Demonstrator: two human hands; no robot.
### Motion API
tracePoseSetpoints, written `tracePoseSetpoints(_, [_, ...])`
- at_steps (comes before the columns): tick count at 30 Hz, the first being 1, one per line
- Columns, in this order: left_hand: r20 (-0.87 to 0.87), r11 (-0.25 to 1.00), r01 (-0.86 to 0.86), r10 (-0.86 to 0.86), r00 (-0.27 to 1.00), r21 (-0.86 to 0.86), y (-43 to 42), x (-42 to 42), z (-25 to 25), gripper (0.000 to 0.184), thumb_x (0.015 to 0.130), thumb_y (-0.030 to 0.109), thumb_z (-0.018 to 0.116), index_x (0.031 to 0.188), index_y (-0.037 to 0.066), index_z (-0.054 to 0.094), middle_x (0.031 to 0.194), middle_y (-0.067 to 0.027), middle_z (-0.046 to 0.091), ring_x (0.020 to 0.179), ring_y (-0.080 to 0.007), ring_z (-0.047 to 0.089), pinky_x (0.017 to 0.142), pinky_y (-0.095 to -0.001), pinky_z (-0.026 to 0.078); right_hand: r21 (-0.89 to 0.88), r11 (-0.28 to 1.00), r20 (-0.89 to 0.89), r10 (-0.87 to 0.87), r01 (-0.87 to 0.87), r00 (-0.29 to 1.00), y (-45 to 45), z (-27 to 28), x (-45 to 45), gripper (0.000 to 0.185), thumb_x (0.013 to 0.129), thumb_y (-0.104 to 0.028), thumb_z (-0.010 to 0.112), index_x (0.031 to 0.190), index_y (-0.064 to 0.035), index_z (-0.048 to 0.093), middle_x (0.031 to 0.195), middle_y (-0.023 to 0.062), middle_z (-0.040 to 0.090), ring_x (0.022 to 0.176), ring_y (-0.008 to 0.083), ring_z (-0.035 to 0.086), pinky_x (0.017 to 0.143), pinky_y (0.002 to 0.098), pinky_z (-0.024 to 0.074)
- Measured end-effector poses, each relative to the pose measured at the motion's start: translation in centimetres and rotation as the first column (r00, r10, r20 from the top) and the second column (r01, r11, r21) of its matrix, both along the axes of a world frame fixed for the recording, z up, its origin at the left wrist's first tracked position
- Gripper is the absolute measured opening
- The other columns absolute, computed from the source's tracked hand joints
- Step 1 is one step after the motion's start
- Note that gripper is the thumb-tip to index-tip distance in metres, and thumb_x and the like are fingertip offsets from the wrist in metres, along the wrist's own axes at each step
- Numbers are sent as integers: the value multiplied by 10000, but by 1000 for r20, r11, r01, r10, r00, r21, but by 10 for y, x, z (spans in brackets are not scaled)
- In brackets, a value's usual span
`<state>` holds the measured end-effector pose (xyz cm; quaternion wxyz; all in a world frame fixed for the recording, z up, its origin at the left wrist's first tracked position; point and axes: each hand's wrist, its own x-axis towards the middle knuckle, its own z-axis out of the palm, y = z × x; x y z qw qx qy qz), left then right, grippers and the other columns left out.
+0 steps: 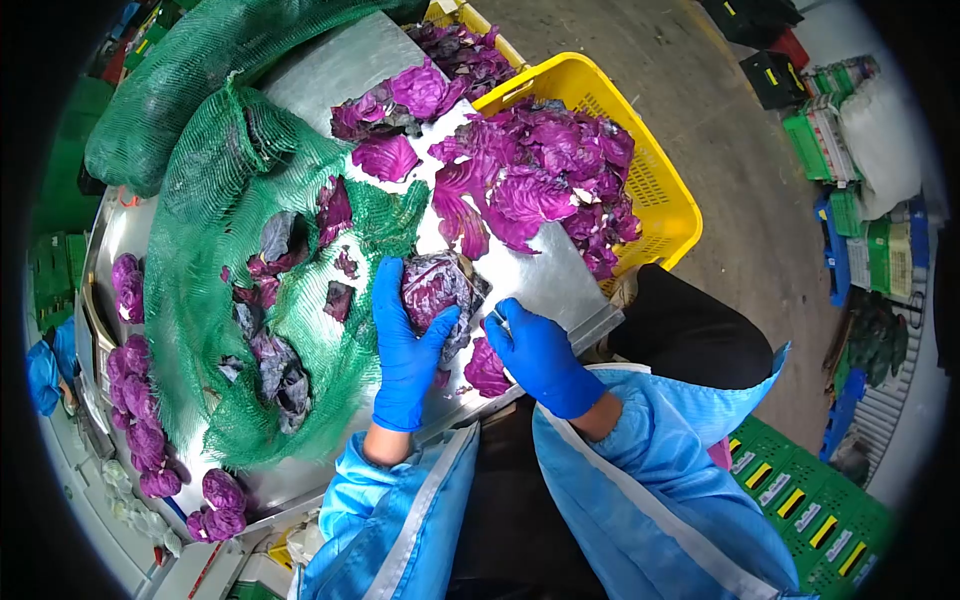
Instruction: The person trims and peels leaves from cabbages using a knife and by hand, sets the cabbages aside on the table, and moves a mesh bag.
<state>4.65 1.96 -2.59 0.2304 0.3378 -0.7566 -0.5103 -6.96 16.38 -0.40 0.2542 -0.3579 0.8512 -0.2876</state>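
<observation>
So the left hand (405,350) is gripping the cabbage (428,292), right hand (545,362) just to the cabbage's right, fingers curled, can't tell if they're pinching anything.

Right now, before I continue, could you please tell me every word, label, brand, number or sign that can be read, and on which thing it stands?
No text can be read in this view.
Green crates, lower right: white labels and black-and-yellow labels, too small and blurred.
Dark crates, upper right: small yellow marks, also too small.
Large yellow crate: no writing visible.
</observation>
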Motion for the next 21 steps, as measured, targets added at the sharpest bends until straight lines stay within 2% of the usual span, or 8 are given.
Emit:
tracePoseSetpoints(5, [55,998,1,2,998,-71,1,-2,-3,919,741,175,822,1478,21,296,1461,-200,369,1349,-345,369,1142,-420,283,95,995,5,22,-23,1000,-8,-5,-4,233,927,-270,584,970,-47,531,710,224,628,659,418,632,574,502,491])
tracePoseSetpoints(8, [40,996,-15,18,999,-91,-3,-4,-6,926,734,192,829,1476,23,302,1456,-200,379,1348,-355,367,1139,-428,284,26,998,3,62,-62,998,-18,-14,-14,231,919,-262,573,946,-41,515,706,232,623,667,432,628,577,516,491])
tracePoseSetpoints(11, [41,997,-18,21,999,-72,-5,-7,-8,924,730,185,830,1475,22,308,1455,-200,382,1347,-356,370,1137,-428,284,139,984,19,107,-109,994,-22,-16,-20,226,917,-249,566,952,-34,510,708,239,619,675,439,625,576,515,490])
tracePoseSetpoints(14, [46,997,-30,34,998,-73,-2,-2,-7,919,726,171,831,1471,17,314,1458,-196,382,1352,-344,370,1138,-422,286,164,980,66,100,-110,993,-26,-49,-24,154,911,-163,542,1005,-42,522,713,220,631,676,407,643,588,506,495])
tracePoseSetpoints(16, [-30,999,-46,46,998,12,0,1,-9,936,714,151,836,1474,15,306,1462,-175,387,1357,-312,374,1143,-409,289,244,958,-38,161,-147,986,-37,-69,-26,266,904,-128,539,1159,-53,535,763,202,649,707,389,652,606,498,502])
tracePoseSetpoints(17, [-139,980,-59,86,987,190,3,4,-6,942,700,127,842,1471,18,312,1476,-149,381,1357,-280,379,1151,-396,288,235,961,-47,163,-148,985,-35,-69,-26,266,904,-128,539,1159,-53,535,763,202,649,707,389,652,606,498,502])
tracePoseSetpoints(20, [-240,982,-45,90,967,185,7,17,-14,933,688,102,844,1462,21,329,1492,-133,369,1353,-265,385,1158,-387,287,143,982,43,119,-124,992,-31,-48,-27,296,887,-171,563,1153,-42,545,817,221,667,738,398,668,661,496,524])
tracePoseSetpoints(21, [-267,975,-45,104,958,219,12,17,-14,917,685,77,837,1452,20,337,1499,-137,361,1353,-266,386,1156,-388,294,36,994,97,95,-99,991,-27,-45,-26,351,886,-175,577,1217,-68,537,828,213,667,741,385,668,661,490,519])
